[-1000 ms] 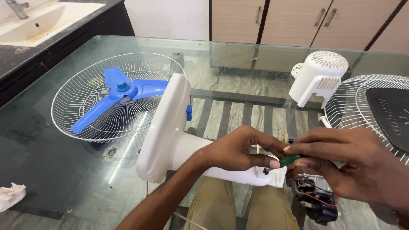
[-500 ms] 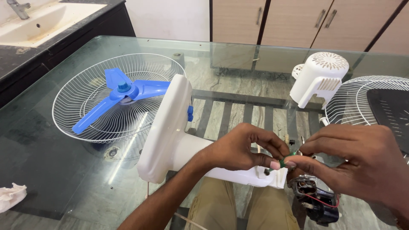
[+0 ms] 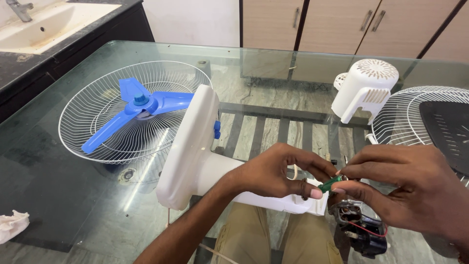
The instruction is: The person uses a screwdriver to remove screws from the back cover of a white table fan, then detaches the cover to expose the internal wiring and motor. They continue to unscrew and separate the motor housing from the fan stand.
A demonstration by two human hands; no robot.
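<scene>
Table: glass table (image 3: 73, 195), clear smooth top with a dark frame showing through; it carries all the fan parts.
Left guard: white wire fan guard (image 3: 93, 132), round and domed, lying toward the table's left edge; a glossy blue three-blade fan blade (image 3: 134, 110) rests inside it.
Right guard: second white wire guard (image 3: 405, 122) at the right edge, with a flat black perforated panel (image 3: 447, 129) lying on it.
Stand: white plastic fan base (image 3: 190, 146), a smooth oval disc tipped on edge with its neck running toward the near edge; small blue knobs (image 3: 217, 129) on its face.
Motor cover: white vented plastic motor cover (image 3: 364, 88), boxy with a rounded top, toward the far right corner.
Motor: dark metal fan motor (image 3: 359, 225) with red wire, at the near edge just below the right hand.
Left hand: left hand (image 3: 276, 171) rests over the neck, thumb and forefinger pinched on the tool tip.
Right hand: right hand (image 3: 410, 188) pinches a small green-handled screwdriver (image 3: 330, 184), held between both hands above the neck's end.
Cloth: crumpled white rag (image 3: 12, 226) at the near left corner.
</scene>
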